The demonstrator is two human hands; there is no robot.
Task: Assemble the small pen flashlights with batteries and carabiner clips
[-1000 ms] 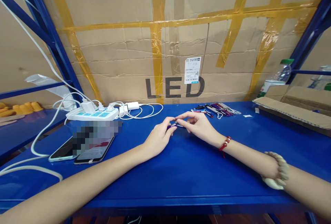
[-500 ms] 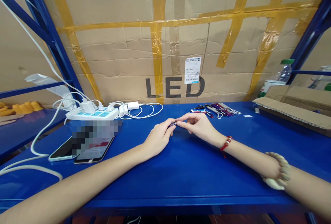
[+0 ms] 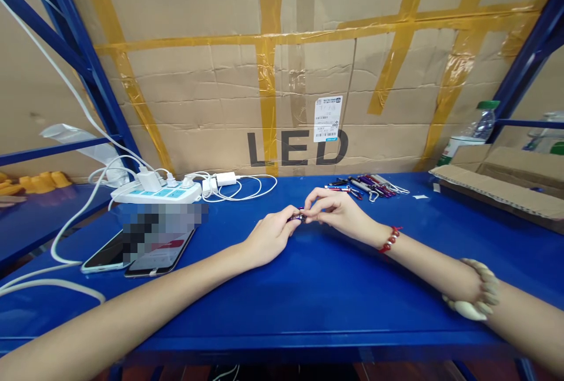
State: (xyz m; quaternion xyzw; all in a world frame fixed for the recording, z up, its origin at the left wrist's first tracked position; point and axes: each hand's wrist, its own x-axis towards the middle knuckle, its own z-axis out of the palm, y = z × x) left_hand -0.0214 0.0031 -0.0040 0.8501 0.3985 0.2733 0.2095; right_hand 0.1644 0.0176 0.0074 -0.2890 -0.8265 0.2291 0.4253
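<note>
My left hand (image 3: pixel 269 235) is closed on a small purple, shiny metal piece (image 3: pixel 301 215), pinched between thumb and fingers above the blue table. Most of the piece is hidden by my fingers, so its kind cannot be told. Thumb and forefinger of my right hand (image 3: pixel 341 213) close at its right end, the forefinger bent. A red beaded bracelet (image 3: pixel 389 240) circles my right wrist. Behind that hand lies a pile of slim metal sticks with carabiner clips (image 3: pixel 370 186), in purple, red, silver, blue and black.
Two phones (image 3: pixel 158 252) lie at the left, before a white power strip (image 3: pixel 163 194) with plugged-in chargers and loose cables. An open cardboard box (image 3: pixel 493 190) and a green-capped bottle (image 3: pixel 478 125) stand at the right. A large taped cardboard sheet (image 3: pixel 211 99) closes off the back.
My right fingers have shifted slightly right and bent more. More of the piece's shiny end shows between the hands. My left hand has barely moved.
</note>
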